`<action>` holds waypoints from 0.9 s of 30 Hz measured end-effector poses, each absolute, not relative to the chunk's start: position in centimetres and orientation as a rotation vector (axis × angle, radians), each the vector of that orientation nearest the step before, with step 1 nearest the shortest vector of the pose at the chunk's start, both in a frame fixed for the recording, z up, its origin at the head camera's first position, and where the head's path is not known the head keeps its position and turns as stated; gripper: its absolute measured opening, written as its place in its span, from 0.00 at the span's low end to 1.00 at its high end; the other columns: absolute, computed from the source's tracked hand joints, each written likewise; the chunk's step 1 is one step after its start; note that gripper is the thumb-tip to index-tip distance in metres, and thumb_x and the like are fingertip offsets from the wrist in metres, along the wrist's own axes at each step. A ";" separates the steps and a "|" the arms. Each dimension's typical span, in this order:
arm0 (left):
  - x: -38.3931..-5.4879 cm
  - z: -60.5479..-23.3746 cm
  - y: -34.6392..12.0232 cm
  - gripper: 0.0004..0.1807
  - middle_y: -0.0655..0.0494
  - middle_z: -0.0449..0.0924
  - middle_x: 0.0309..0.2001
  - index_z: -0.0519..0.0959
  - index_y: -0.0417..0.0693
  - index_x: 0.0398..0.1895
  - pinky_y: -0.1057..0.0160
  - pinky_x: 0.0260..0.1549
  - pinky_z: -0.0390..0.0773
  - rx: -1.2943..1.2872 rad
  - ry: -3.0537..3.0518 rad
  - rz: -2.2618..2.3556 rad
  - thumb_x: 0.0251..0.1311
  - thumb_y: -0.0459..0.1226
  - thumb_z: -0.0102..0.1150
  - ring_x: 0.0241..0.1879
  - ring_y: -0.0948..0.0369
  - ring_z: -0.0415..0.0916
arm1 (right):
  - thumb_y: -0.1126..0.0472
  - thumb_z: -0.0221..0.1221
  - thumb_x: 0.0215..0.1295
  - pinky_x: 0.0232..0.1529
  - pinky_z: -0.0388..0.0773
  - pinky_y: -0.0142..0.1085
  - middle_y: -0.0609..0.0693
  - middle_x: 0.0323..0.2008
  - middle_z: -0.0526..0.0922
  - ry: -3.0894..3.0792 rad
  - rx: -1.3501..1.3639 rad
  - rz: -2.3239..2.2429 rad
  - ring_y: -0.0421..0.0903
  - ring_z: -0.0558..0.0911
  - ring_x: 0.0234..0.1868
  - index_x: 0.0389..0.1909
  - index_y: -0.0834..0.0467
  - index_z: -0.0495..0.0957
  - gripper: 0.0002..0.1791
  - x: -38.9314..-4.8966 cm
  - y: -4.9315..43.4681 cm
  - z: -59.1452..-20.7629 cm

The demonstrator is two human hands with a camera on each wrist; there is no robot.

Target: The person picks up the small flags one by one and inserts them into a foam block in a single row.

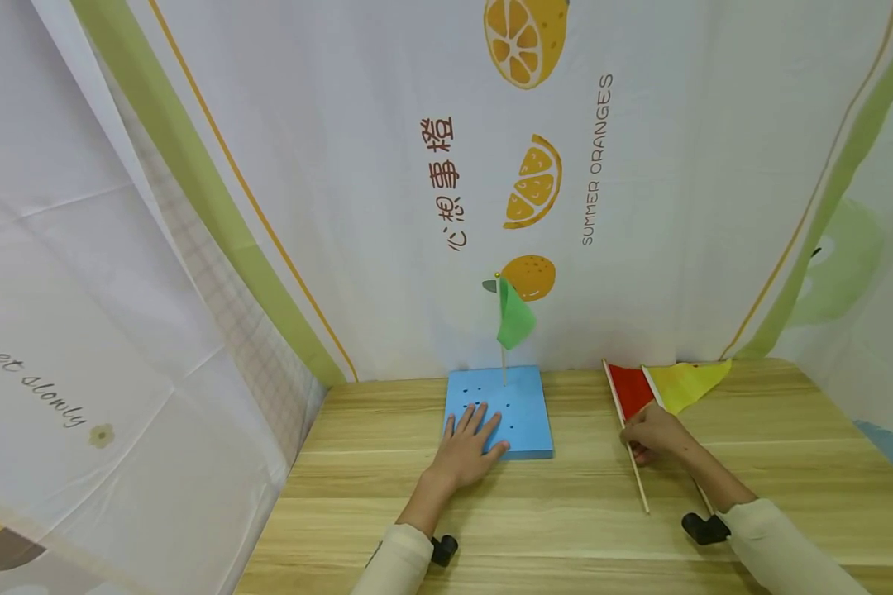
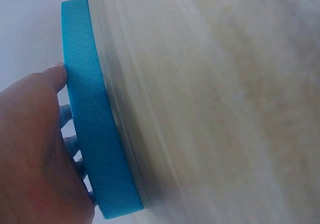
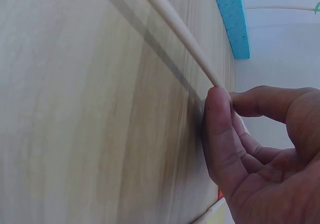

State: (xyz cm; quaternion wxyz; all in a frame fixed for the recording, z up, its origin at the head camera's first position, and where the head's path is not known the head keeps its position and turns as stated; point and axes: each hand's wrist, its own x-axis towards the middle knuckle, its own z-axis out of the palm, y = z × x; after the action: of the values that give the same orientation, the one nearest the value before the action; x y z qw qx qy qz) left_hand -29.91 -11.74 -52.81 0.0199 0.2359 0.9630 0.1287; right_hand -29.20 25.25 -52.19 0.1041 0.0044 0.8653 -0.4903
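By the right hand (image 1: 655,431), the pale stick (image 1: 638,479) of a red flag (image 1: 629,390) is being pinched near the tabletop's (image 1: 342,496) far edge, the cloth being partly hidden; a blue block (image 1: 528,417) is being touched by the left hand's (image 1: 463,457) spread fingers.

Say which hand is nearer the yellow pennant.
Right. The right hand pinches the red pennant's stick near the yellow pennant; the left hand rests on the blue foam block farther left.

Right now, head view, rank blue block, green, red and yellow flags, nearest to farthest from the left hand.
1. Blue block: beneath the left hand
2. Green flag: standing in block
3. Red flag: to the right
4. Yellow flag: farthest right
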 end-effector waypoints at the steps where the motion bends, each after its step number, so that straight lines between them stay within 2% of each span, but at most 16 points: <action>1: -29.9 -52.8 -11.7 0.36 0.49 0.49 0.87 0.59 0.58 0.86 0.34 0.83 0.46 0.732 2.988 0.399 0.82 0.60 0.42 0.87 0.46 0.44 | 0.70 0.59 0.64 0.22 0.85 0.34 0.49 0.18 0.76 2.547 0.020 -1.454 0.40 0.80 0.18 0.21 0.66 0.79 0.11 -29.2 25.2 -52.2; 11: -29.9 -52.8 -11.7 0.36 0.49 0.49 0.88 0.59 0.58 0.86 0.35 0.83 0.46 0.728 2.992 0.375 0.82 0.60 0.42 0.87 0.46 0.44 | 0.69 0.63 0.64 0.23 0.85 0.33 0.51 0.19 0.80 2.588 -0.023 -1.468 0.40 0.81 0.20 0.26 0.64 0.76 0.08 -29.2 24.9 -52.0; 22: -29.8 -52.8 -11.7 0.36 0.48 0.49 0.87 0.60 0.57 0.86 0.34 0.83 0.47 0.736 2.994 0.396 0.82 0.60 0.43 0.87 0.45 0.45 | 0.69 0.62 0.66 0.23 0.85 0.35 0.48 0.18 0.79 2.608 -0.054 -1.476 0.41 0.82 0.20 0.20 0.60 0.74 0.14 -29.4 24.3 -51.5; 27: -29.8 -52.7 -11.8 0.36 0.48 0.50 0.87 0.60 0.57 0.86 0.34 0.83 0.47 0.740 2.993 0.395 0.82 0.60 0.43 0.87 0.45 0.45 | 0.70 0.63 0.66 0.23 0.86 0.36 0.49 0.19 0.80 2.633 -0.080 -1.471 0.41 0.82 0.20 0.22 0.62 0.75 0.12 -29.5 24.1 -51.2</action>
State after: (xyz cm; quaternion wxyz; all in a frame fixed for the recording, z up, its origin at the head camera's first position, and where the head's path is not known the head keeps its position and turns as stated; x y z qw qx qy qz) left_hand -29.81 -11.78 -52.73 0.0168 0.2380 0.9628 0.1271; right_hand -29.47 24.13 -51.20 0.0623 -0.0264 0.8710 -0.4866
